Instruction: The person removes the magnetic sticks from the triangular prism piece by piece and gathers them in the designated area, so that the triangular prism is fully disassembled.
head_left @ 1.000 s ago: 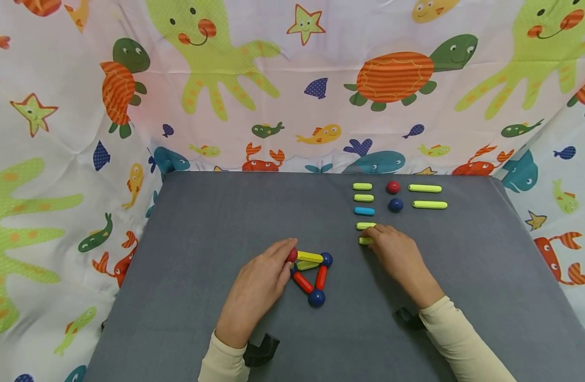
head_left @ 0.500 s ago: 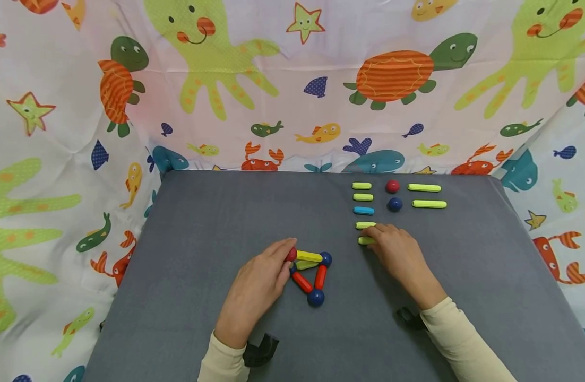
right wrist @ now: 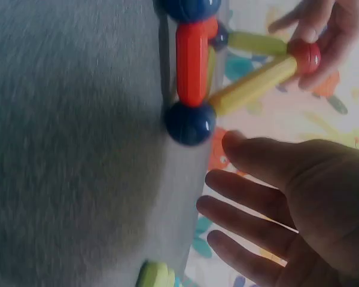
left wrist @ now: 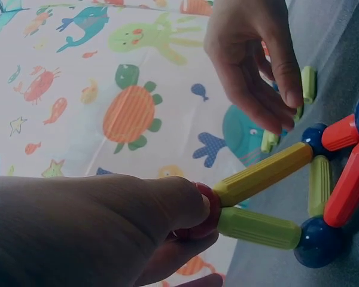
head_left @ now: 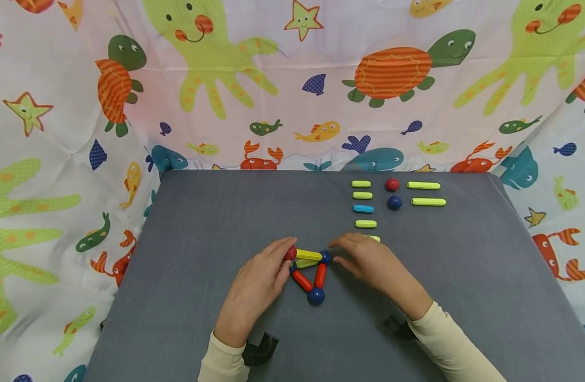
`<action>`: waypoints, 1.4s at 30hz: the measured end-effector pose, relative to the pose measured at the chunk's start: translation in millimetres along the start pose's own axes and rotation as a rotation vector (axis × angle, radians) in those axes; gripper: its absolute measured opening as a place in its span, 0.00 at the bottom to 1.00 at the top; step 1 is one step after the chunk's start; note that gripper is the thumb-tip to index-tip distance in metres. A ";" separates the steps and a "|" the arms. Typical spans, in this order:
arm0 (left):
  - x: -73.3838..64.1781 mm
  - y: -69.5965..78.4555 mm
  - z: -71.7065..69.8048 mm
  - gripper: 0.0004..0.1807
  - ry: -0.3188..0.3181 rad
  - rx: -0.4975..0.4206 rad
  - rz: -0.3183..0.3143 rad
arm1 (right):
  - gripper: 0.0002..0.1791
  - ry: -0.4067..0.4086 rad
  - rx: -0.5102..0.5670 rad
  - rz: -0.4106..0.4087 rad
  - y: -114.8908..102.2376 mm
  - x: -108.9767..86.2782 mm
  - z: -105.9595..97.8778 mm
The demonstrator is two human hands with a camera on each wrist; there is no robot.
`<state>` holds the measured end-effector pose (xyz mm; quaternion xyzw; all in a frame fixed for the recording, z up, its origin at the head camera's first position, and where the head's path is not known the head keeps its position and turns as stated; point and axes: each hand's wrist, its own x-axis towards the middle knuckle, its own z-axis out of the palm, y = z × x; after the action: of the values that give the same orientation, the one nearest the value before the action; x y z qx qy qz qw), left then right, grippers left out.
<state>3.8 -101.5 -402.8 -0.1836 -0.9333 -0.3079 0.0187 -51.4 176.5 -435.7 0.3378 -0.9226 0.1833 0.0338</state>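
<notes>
My left hand [head_left: 254, 289] pinches a red ball [right wrist: 306, 55] at the raised corner of a small frame of rods and balls. A yellow rod [head_left: 309, 254] and a light green rod [left wrist: 260, 228] run from that ball to blue balls. Two red rods [head_left: 302, 280] meet at the front blue ball [head_left: 316, 296], which sits on the table. My right hand [head_left: 380, 268] hovers close to the right blue ball [right wrist: 191, 124] with fingers spread. Nothing shows in its grasp; in the right wrist view a gap separates the fingertips from that ball.
Short light green rods [head_left: 366, 224] and one blue rod [head_left: 363, 209] form a column beyond my right hand, which partly hides the nearest. A loose red ball [head_left: 392, 184], a blue ball [head_left: 395, 202] and two longer green rods [head_left: 428, 202] lie farther right.
My right hand has left the nearest short green rods and moved left to the frame's right blue ball. The rods stay on the table. My left hand keeps its hold, almost unmoved.
</notes>
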 end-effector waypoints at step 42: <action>0.8 -38.4 45.3 0.06 0.064 -0.227 -0.042 | 0.17 0.063 0.018 -0.066 -36.8 9.1 -6.8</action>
<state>-7.0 -103.5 -461.2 -0.1549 -0.8950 -0.4177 0.0212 -35.3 147.5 -416.0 0.3623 -0.9077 0.2011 0.0658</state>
